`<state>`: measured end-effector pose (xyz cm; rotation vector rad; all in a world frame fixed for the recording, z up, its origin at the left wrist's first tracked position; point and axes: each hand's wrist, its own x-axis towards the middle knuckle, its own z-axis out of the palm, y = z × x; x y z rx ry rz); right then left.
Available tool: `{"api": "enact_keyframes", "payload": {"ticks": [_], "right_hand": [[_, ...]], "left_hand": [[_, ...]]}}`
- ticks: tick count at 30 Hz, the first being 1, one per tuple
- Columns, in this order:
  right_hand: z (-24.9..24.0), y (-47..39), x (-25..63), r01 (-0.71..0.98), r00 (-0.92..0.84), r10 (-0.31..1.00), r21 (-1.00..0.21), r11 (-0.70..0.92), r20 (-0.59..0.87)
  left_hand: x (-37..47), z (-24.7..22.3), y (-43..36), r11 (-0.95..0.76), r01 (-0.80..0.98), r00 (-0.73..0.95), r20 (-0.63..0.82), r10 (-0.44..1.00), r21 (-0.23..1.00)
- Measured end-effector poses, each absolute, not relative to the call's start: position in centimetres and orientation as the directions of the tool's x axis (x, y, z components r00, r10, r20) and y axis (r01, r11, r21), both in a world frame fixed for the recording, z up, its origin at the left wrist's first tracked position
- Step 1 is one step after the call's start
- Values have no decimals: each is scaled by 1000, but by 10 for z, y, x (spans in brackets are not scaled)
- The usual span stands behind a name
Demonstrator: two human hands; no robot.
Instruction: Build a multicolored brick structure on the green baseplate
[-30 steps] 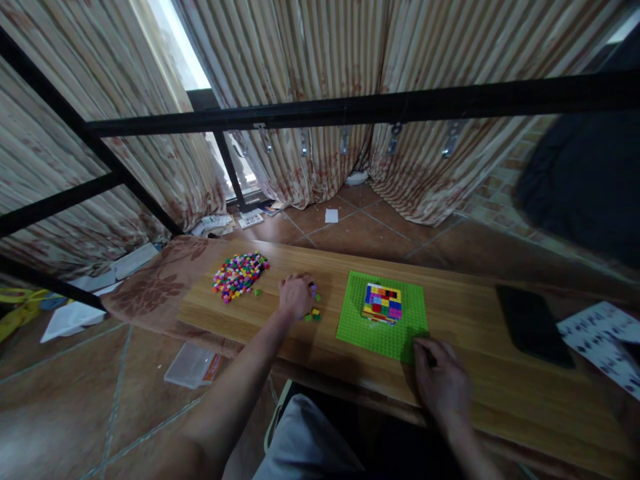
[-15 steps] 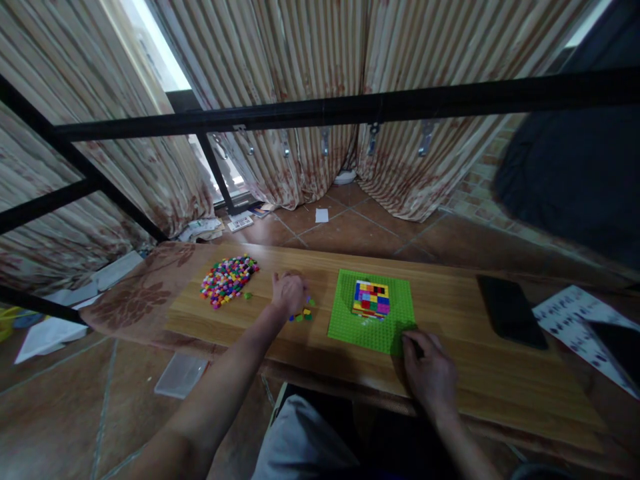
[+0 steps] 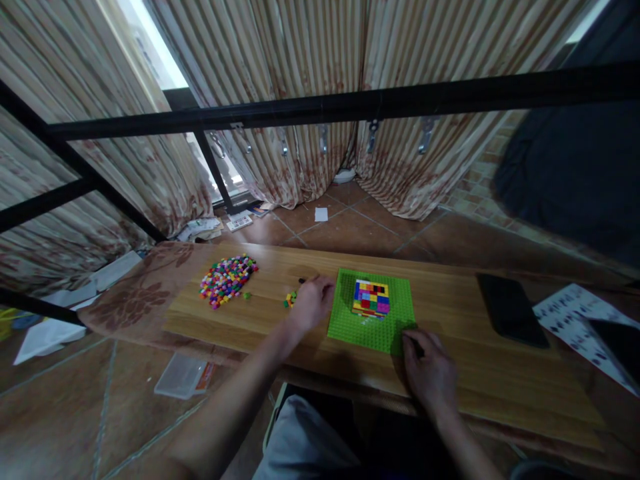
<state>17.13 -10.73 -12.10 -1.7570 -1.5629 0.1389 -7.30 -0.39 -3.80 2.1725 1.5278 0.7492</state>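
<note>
A green baseplate (image 3: 400, 300) lies on the wooden table, carrying a multicoloured block of stacked building bricks (image 3: 371, 298). My left hand (image 3: 313, 298) is just left of the plate, its fingers bent and drawn together toward the plate's edge. Whatever they may hold is too small to make out. A few loose bricks (image 3: 290, 299), green and yellow among them, lie beside that hand and are partly hidden by it. My right hand (image 3: 429, 363) has its thumb and fingers closed on the near right corner of the baseplate.
A big heap of small coloured bricks (image 3: 227, 280) lies on the table's left part, a single green brick (image 3: 247, 295) beside it. To the right are a black tablet (image 3: 511, 311) and a printed sheet (image 3: 575, 320). A clear plastic lid (image 3: 180, 377) is on the floor.
My left hand has moved right, toward the baseplate, and its fingers have drawn together. The loose bricks beside it appear shifted left. My right hand stays at the plate's corner.
</note>
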Motion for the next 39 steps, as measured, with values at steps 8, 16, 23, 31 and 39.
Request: {"api": "enact_keyframes", "payload": {"ticks": [8,16,23,31,39], "right_hand": [[-122,-107,171,800,255,888,-599,28,383],[-120,-107,170,792,253,883,-609,46,395],[-121,-107,170,790,257,886,-612,38,386],[-120,-107,169,784,265,884,-619,35,385],[-122,-107,170,786,263,890,-618,27,373]], "left_hand": [[-38,-48,-11,-354,548,240,263,935,758],[-23,-70,3,-111,405,81,85,993,908],[-23,-70,4,-43,486,26,35,999,873],[-14,-48,-1,63,603,-86,-13,996,795],[-15,-55,10,244,263,-131,-216,967,933]]}}
